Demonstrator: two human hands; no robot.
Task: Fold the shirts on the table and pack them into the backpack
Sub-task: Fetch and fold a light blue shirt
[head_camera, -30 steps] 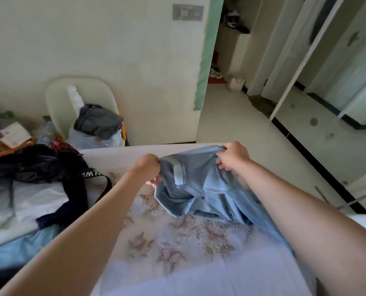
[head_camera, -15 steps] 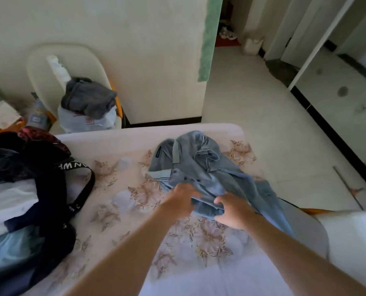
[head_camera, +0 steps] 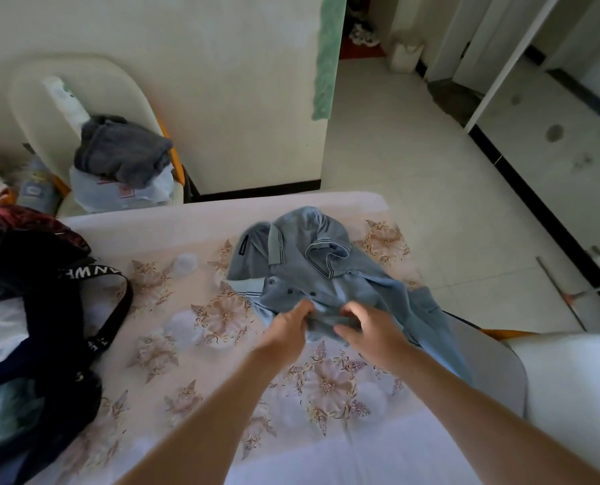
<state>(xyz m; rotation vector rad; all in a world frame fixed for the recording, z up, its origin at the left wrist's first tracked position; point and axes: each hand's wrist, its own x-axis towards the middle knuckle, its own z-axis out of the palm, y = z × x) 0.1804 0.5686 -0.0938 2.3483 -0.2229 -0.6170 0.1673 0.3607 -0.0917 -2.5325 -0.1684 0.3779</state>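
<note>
Pale-blue fabric, crumpled: I see the polo shirt point(head_camera: 312, 274) lying near the far right corner of the table point(head_camera: 158, 232), collar toward the far edge, its lower part spilling over the right edge. The left hand point(head_camera: 288, 327) and right hand point(head_camera: 372, 330) sit close together at its near side, fingers curled and clamped on a bunch of the cloth (the fingertips are buried in the folds). At the left edge the dark backpack point(head_camera: 46, 309) gapes, with white and light-blue cloth inside. Beyond the far edge, a grey garment point(head_camera: 123, 150) rests on a chair point(head_camera: 81, 75).
</note>
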